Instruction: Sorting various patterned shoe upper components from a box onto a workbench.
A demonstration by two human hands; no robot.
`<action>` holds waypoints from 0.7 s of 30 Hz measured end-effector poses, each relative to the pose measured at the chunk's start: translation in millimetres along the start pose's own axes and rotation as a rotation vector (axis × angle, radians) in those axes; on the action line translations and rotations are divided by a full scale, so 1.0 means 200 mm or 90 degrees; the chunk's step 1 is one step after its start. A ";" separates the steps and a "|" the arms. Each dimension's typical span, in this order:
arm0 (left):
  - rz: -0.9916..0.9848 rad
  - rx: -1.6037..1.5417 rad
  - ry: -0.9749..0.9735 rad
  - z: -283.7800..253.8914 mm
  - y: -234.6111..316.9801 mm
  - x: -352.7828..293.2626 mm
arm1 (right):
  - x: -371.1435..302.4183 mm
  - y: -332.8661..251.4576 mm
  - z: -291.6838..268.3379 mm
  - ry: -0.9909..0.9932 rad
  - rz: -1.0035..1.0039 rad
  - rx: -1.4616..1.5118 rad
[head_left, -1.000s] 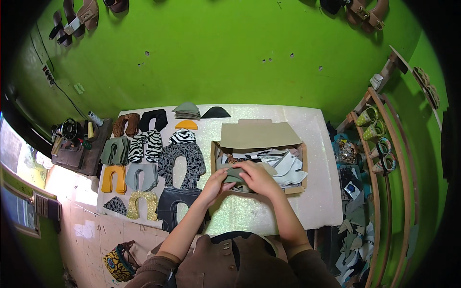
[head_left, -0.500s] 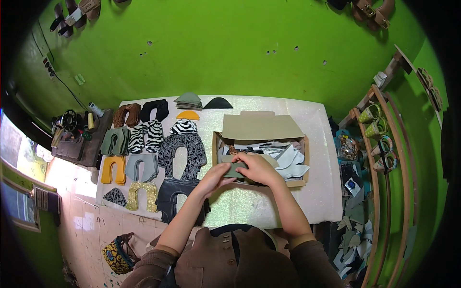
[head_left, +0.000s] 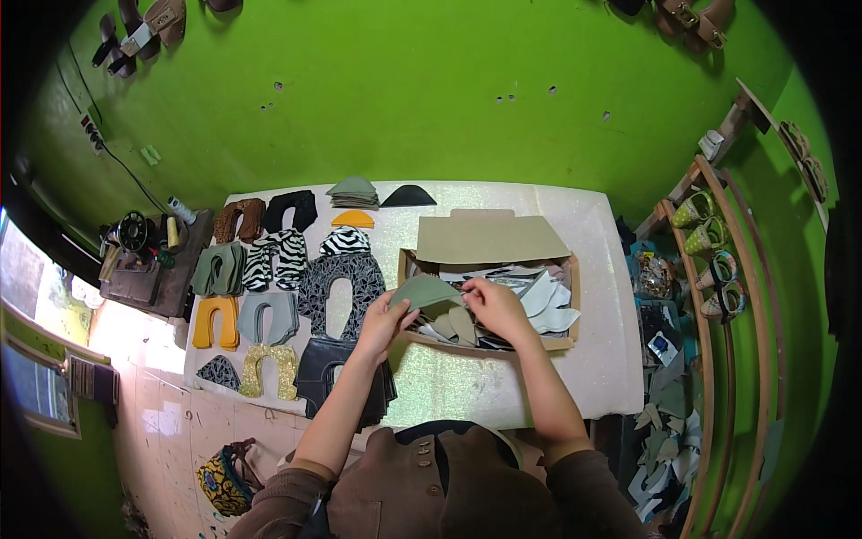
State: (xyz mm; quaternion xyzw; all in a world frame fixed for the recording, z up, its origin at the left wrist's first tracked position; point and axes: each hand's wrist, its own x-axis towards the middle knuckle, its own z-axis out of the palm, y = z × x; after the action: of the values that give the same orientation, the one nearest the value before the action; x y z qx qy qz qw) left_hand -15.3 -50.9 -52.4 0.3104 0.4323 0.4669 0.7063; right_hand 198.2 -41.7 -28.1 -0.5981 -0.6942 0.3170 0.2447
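Using left hand (head_left: 384, 325) and right hand (head_left: 496, 312), I am gripping a green piece (head_left: 426, 292) over the box (head_left: 489, 239); white scraps (head_left: 544, 302) are lying inside.

Daylight glare on floor (head_left: 136, 352), left; 4 corners black.

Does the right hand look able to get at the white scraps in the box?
Probably yes: the lid is open and the white scraps lie uncovered beside the right hand, though it touches the green piece.

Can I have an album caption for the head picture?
Two bare hands hold a rounded green piece over an open brown cardboard box of flat mixed-colour scraps.
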 end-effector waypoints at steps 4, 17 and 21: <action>-0.002 -0.019 0.014 -0.01 -0.01 0.02 | -0.08 -0.04 0.13 0.041 -0.077 -0.235; -0.007 -0.020 0.037 -0.03 -0.01 0.00 | -0.08 0.02 0.12 0.036 0.016 0.033; -0.019 -0.004 0.012 0.00 -0.03 -0.02 | -0.06 0.10 0.19 0.147 -0.008 0.258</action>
State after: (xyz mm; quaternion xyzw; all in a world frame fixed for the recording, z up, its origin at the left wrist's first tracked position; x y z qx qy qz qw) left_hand -14.1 -56.4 -57.3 0.2974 0.4420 0.4601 0.7103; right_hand 186.5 -57.9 -68.9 -0.5650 -0.5874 0.3777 0.4394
